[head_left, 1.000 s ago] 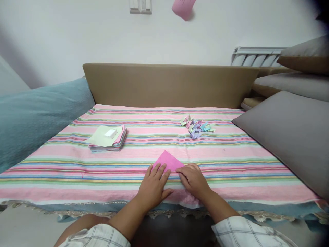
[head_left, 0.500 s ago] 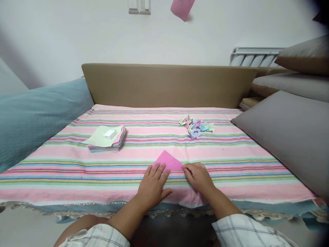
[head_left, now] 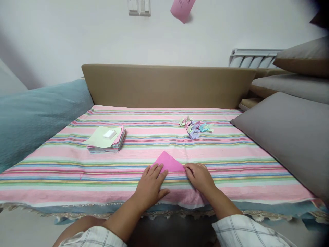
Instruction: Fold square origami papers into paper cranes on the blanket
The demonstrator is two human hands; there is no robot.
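Observation:
A bright pink sheet of paper point(head_left: 168, 162), folded to a triangle, lies on the striped cloth with its peak pointing away from me. My left hand point(head_left: 151, 183) rests flat with fingers spread over the paper's left part and lower edge, hiding the left corner. At the right corner, my right hand point(head_left: 201, 176) is closed, with thumb and curled forefinger at the paper's tip. The exact grip there is partly hidden by the fingers.
To the left sits a stack of coloured paper point(head_left: 105, 149) with a small white block point(head_left: 109, 134) on top. Several small folded paper pieces point(head_left: 195, 128) lie in a heap beyond my hands. Grey cushions point(head_left: 285, 133) flank the right, a blue bolster point(head_left: 43, 116) the left.
My right hand has slid right along the paper's lower edge to its right corner. My left hand has stayed on the paper, shifting slightly left. The view has moved a little.

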